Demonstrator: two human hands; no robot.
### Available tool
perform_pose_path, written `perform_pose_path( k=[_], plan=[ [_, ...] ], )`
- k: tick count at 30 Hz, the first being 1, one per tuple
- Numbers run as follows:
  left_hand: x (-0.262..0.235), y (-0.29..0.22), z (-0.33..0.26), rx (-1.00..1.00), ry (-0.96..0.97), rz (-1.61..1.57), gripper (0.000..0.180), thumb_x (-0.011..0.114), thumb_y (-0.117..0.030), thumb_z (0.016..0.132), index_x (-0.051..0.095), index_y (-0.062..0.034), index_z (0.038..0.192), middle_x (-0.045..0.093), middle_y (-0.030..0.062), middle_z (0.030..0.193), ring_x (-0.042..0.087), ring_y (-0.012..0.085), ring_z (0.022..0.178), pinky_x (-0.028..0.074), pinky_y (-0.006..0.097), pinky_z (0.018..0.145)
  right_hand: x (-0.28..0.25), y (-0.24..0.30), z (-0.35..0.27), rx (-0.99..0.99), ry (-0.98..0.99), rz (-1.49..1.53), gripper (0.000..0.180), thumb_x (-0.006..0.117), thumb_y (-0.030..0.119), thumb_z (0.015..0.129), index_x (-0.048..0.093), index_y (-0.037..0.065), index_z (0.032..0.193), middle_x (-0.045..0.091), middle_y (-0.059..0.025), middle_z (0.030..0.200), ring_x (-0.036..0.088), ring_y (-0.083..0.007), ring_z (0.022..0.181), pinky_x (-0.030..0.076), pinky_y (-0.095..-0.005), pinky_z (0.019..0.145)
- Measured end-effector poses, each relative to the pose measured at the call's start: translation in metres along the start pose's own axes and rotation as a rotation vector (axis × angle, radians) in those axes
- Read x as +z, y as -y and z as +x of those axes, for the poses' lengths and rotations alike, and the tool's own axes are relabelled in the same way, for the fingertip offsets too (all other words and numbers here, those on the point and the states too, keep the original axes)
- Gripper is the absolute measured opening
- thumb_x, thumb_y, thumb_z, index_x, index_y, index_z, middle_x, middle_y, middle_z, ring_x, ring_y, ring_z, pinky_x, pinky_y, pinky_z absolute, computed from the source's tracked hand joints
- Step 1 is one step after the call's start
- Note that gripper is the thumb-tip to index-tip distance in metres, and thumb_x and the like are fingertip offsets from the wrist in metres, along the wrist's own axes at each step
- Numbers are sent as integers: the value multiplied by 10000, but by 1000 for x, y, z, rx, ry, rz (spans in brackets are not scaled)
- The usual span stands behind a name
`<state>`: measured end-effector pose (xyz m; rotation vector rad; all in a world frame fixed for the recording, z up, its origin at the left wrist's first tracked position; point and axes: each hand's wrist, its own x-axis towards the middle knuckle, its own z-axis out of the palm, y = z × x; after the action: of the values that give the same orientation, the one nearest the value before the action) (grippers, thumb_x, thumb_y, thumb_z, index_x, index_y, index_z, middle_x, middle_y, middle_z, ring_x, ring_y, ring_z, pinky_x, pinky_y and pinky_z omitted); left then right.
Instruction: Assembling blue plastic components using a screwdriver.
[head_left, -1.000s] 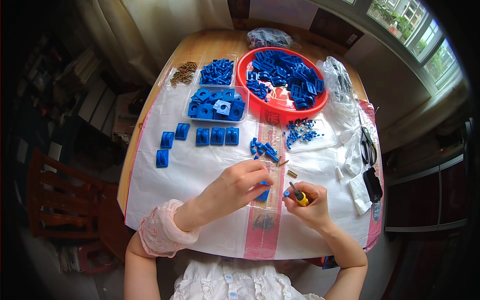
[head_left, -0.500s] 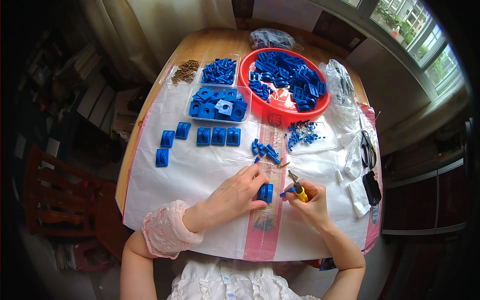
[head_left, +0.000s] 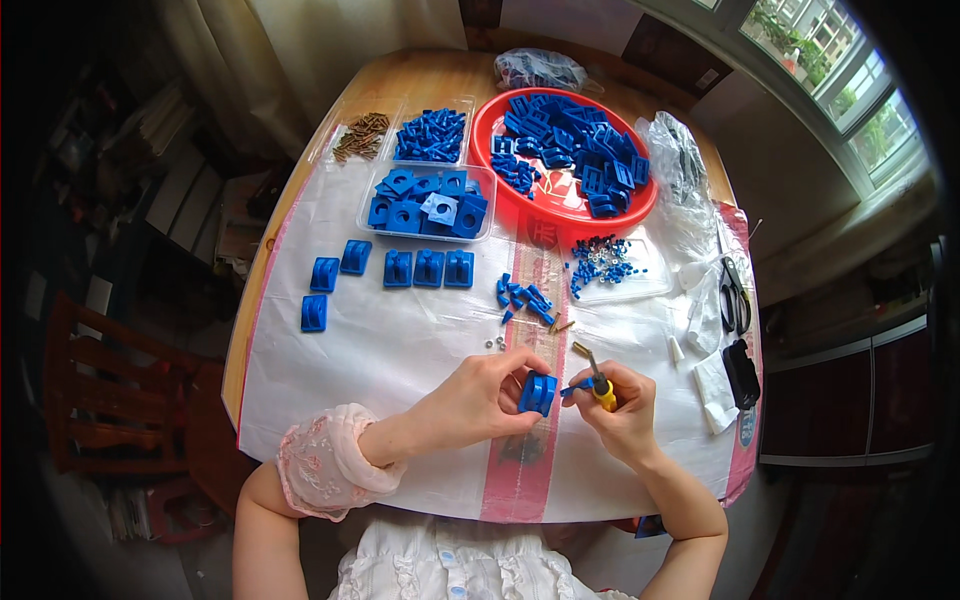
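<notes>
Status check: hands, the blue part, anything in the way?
Left hand shut on blue part. Right hand shut on yellow screwdriver, beside the part. Loose blue pins and small screws lie just beyond.

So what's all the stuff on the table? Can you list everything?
red bowl: one, red, far middle of the table, full of blue plastic parts
clear tray: one, see-through, left of the bowl, holding square blue plates
blue pegs: a pile, blue, far side behind the tray
brown screws: a small pile, brown, far left
blue brackets: six, blue, in a loose row on the white sheet
small blue pins: a few, blue, middle of the sheet
scissors: one pair, black, right edge
blue part: one, blue, held in the left hand
screwdriver: one, yellow handle, held in the right hand
left hand: grip closed on the blue part
right hand: grip closed on the screwdriver
</notes>
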<state>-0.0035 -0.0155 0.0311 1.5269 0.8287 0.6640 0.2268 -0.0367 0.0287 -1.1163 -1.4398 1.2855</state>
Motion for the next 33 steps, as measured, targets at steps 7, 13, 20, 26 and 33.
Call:
perform_pose_path(
  k=[7, 13, 20, 26, 33],
  plan=[
    [10, 0, -1, -11, -2, -26, 417, 736, -3, 832, 558, 15, 1209, 720, 106, 980, 719, 134, 882, 607, 260, 753, 0, -5, -1, 55, 50, -174, 89, 727, -20, 819, 708, -10, 905, 645, 21, 741, 550, -17, 674, 440, -200, 589],
    [15, 6, -1, -9, -71, -168, 384, 718, 24, 840, 578, 13, 1197, 727, 93, 966, 719, 127, 875, 603, 248, 758, -2, -3, 0, 47, 60, -225, 104, 742, -7, 797, 705, -9, 895, 641, 1, 720, 544, -34, 656, 440, -219, 580],
    [13, 12, 0, -16, -6, -147, 374, 690, 54, 859, 626, 21, 1226, 733, 96, 1002, 708, 108, 901, 592, 227, 780, -2, 2, 1, -63, 103, -345, 154, 765, -1, 774, 701, -9, 914, 675, -47, 737, 571, -62, 643, 457, -238, 582],
    [15, 16, 0, -80, -10, -154, 350, 699, 43, 872, 646, 20, 1217, 740, 102, 1034, 713, 117, 922, 595, 232, 788, -1, -5, -2, -59, 89, -327, 169, 770, -1, 774, 706, 0, 931, 683, -50, 742, 581, -77, 627, 462, -246, 571],
    [14, 18, 0, -93, 11, -179, 329, 693, 40, 882, 650, 26, 1208, 736, 109, 1069, 719, 136, 933, 605, 249, 800, 7, -1, -1, -142, 78, -333, 97, 751, -29, 796, 690, -12, 868, 645, -17, 696, 526, -48, 604, 420, -229, 541]
  ],
)
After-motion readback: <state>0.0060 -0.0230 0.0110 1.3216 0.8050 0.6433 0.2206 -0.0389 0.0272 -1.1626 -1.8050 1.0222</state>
